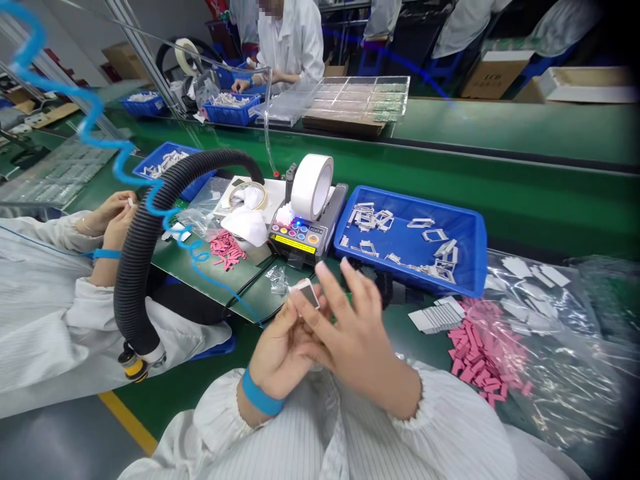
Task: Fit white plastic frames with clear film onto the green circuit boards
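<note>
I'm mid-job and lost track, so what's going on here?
The left hand holds a small dark-faced, white-edged piece; the right hand is close over it, fingers spread, though whether it grips is unclear. Ahead, a blue tray contains loose white frames, beside a tape dispenser bearing a white tape roll. Pink strips lie to the right. At left, a co-worker's hands hold something small and white.

Frames lie in the bin, right of the tape dispenser.
</note>
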{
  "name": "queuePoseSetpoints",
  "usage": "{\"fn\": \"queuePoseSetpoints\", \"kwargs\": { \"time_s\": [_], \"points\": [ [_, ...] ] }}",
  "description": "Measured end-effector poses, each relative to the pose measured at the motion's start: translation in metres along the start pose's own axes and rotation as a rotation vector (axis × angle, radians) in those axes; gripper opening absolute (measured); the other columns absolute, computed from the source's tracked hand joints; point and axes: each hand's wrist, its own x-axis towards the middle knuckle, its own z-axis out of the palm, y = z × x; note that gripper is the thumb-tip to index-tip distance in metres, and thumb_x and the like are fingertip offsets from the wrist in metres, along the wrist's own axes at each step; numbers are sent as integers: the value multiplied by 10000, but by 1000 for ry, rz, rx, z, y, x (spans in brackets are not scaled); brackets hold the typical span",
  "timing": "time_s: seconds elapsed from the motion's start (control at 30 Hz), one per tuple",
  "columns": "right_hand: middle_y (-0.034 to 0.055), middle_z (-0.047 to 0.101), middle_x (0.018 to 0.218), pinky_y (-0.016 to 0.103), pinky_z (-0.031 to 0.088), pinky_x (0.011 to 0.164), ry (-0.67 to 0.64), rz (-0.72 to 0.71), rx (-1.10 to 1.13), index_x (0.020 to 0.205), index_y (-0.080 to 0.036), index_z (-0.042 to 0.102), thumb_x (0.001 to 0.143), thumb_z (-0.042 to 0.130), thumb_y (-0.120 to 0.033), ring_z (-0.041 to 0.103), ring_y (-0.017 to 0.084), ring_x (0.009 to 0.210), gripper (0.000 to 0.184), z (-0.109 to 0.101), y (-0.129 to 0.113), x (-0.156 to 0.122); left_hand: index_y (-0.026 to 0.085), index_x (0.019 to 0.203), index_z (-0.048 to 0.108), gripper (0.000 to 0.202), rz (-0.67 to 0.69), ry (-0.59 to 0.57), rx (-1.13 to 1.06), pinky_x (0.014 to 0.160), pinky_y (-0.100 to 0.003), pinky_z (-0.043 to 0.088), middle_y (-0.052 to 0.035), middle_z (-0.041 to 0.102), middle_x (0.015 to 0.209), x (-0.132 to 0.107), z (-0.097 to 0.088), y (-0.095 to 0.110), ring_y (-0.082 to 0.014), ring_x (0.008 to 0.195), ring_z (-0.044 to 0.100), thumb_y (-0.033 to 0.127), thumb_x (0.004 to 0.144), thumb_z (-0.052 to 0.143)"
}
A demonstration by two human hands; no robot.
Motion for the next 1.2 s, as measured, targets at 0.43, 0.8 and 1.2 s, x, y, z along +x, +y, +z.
{"fn": "queuePoseSetpoints", "kwargs": {
  "time_s": [0.43, 0.8, 1.2],
  "points": [
    [80, 609, 974, 374, 347, 768, -326, 270, 3, 997, -200, 624, 833, 601, -369, 534, 237, 895, 237, 8, 56, -79, 215, 936, 727, 213, 488, 26, 842, 956, -366, 458, -57, 727, 998, 17, -64, 16, -205, 980, 642, 288, 739, 689],
    [40, 620, 887, 352, 354, 702, -374, 359, 22, 847, -208, 619, 803, 646, -239, 539, 217, 821, 60, 19, 65, -90, 222, 1038, 675, 246, 576, -299, 1494, 886, -343, 460, -94, 640, 1079, 23, -43, 19, -203, 1008, 594, 214, 848, 519],
    [29, 614, 742, 273, 476, 592, -183, 518, 1176, 884, -220, 531, 920, 391, -503, 576, 152, 656, 318, -31, 48, -54, 312, 1335, 450, 685, 392, -569, 1219, 864, -314, 452, -39, 666, 1018, 17, -15, 8, -173, 911, 609, 147, 716, 692]
  ]
}}
